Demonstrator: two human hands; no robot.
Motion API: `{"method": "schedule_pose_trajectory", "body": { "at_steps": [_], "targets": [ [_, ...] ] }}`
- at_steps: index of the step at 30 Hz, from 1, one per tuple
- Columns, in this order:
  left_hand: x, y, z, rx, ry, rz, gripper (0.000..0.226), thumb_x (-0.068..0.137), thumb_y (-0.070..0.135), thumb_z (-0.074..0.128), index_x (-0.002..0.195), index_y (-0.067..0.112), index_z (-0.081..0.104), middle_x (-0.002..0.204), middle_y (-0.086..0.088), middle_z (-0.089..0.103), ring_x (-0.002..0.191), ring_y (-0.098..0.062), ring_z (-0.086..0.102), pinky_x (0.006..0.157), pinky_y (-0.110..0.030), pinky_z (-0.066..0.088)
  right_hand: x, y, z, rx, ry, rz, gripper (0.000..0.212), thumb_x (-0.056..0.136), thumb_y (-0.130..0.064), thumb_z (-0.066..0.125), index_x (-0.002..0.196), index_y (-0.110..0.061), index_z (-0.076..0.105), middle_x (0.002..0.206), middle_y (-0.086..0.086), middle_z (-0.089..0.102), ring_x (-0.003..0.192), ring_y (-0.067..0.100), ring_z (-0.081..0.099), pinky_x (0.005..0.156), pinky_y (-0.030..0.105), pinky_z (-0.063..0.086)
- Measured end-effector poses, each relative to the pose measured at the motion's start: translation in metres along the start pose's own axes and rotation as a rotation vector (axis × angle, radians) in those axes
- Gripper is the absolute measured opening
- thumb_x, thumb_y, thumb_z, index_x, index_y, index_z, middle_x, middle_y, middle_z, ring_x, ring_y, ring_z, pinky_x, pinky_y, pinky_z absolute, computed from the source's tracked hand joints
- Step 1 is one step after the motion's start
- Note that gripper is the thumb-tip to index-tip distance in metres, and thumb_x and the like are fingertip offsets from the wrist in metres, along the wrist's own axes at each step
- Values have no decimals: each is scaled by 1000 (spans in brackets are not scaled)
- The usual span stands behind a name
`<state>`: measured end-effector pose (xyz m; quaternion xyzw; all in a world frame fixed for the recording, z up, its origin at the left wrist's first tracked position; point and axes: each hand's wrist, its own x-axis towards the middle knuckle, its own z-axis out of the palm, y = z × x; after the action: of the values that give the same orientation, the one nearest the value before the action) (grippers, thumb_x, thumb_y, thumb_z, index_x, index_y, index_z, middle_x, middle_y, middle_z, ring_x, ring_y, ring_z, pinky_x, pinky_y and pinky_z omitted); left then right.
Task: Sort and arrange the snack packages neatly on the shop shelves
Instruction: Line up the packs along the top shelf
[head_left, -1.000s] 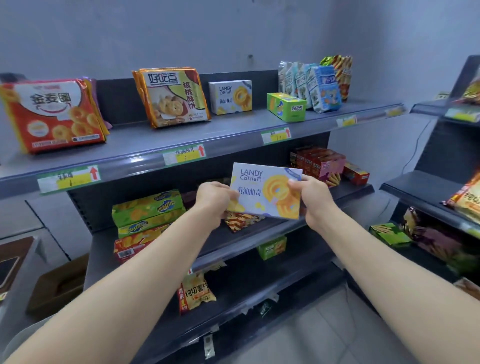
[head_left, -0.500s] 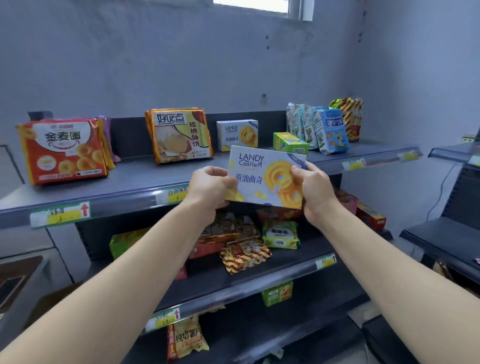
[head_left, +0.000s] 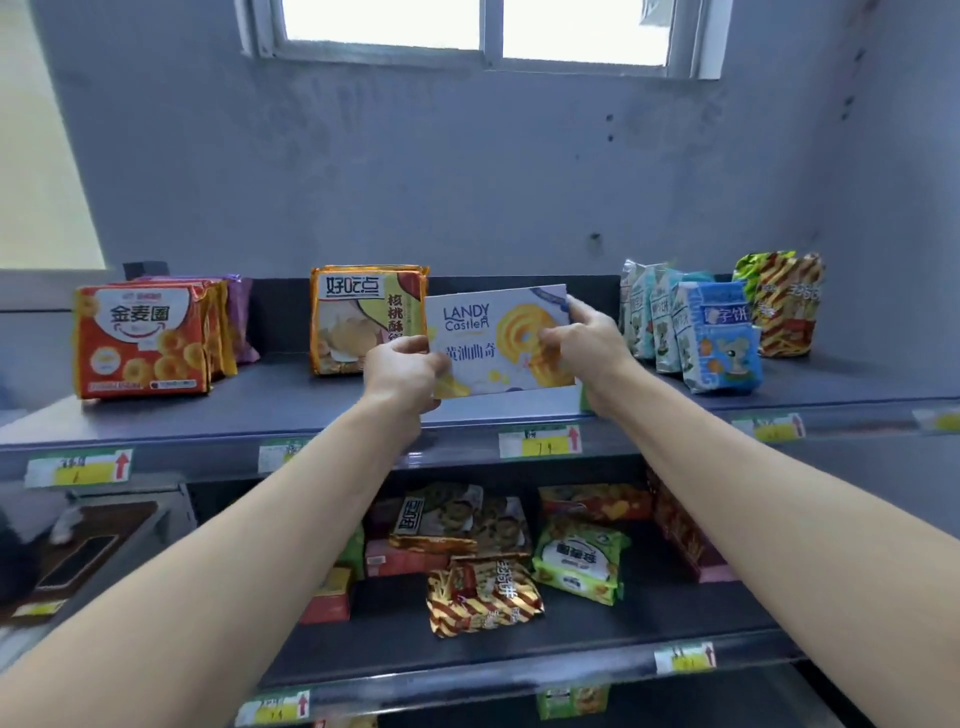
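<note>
Grey top shelf (head_left: 311, 410) now backs the Landy Castle box (head_left: 488, 332), lifted from the lower tier; left hand (head_left: 402, 371) and right hand (head_left: 592, 343) pinch its ends above the shelf's middle, just beside the orange biscuit pack (head_left: 358, 317); setting down looks next.

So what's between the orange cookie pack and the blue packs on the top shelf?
In the head view, the white cookie box, gripped by the left hand and right hand, fills that gap; anything behind it is hidden.

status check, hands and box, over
Left hand and right hand both grip cookie box. Box upright at top shelf, between orange pack and blue packs. Green box behind right wrist.
</note>
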<state>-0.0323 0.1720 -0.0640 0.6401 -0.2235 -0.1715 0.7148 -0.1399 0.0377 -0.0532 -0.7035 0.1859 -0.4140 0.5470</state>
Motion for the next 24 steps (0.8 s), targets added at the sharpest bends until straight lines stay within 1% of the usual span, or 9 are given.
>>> {"method": "schedule_pose_trajectory", "body": {
  "at_steps": [2,5,8,11,13,16,20,21,24],
  "targets": [
    [14,-1,8,16,29,3,27,87,0,59,112,10,60,112,-15,67,102,-35,64,80,-42,50,16,6,-4,-18,-28,10,35,86,6,47,86,-25,62,77,-4,66,60,8,62,52,19,53],
    [38,-4,23,25,50,6,32,86,-3,58,116,7,60,106,-14,66,87,-30,59,72,-37,43,43,16,-8,-73,-25,18,26,89,0,51,86,-24,61,77,-6,65,61,8,61,53,18,52],
    [64,-7,35,20,52,1,36,84,-7,56,117,8,59,101,-12,65,82,-28,55,68,-35,41,70,24,-11,-159,-13,38,19,88,-4,54,98,-18,62,94,10,69,74,18,59,68,34,54],
    [90,-7,45,22,38,-18,37,82,-8,58,116,7,59,103,-14,65,80,-29,56,65,-34,43,95,26,-13,-262,1,60,24,83,-3,55,106,-2,62,112,24,65,79,21,57,85,50,52],
    [109,-7,51,22,33,-27,40,80,-10,60,117,5,58,109,-18,65,87,-33,62,74,-35,52,112,27,-14,-307,12,65,28,81,-3,56,108,-2,63,112,23,65,83,23,61,87,53,52],
    [134,-10,59,32,44,-35,39,76,-11,62,111,6,60,112,-19,64,102,-38,63,88,-49,54,136,33,-16,-338,5,100,26,80,-1,58,105,0,65,103,19,68,83,24,62,85,46,54],
    [155,-20,65,59,28,-74,23,79,-15,58,87,6,57,103,-20,64,96,-35,63,91,-52,51,157,48,-18,-447,-41,174,28,79,0,56,106,7,60,86,11,54,78,20,49,70,32,39],
    [158,-23,67,69,32,-83,22,79,-16,56,84,6,57,102,-21,64,94,-35,63,90,-52,52,160,51,-20,-482,-59,186,24,79,-1,56,101,6,61,85,10,52,77,19,47,68,30,37],
    [166,-26,71,86,59,-70,31,80,-18,53,102,3,60,101,-20,64,93,-34,63,74,-41,57,165,52,-22,-598,-87,203,7,79,-2,54,83,-7,57,70,7,43,65,18,37,57,26,29]
  ]
}}
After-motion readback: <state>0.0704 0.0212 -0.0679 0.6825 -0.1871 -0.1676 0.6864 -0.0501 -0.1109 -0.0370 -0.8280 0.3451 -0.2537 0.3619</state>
